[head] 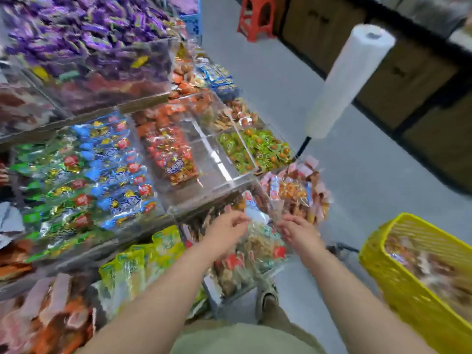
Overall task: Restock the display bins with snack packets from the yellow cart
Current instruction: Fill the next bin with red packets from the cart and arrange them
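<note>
Left grip [227, 227], right grip [297, 232]: forward, slack.

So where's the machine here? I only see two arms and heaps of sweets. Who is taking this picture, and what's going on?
There is no machine. A person is working bare-handed, and the single picture comes from a camera worn on their head, looking down. The left hand and right hand reach over a low bin of mixed snack packets. Motion blur hides whether either hand holds one. At the right stands the yellow cart, with packets inside. Above are clear display bins, one with blue packets and one with purple packets. The white roll on a stand looks like plastic bags.
</note>
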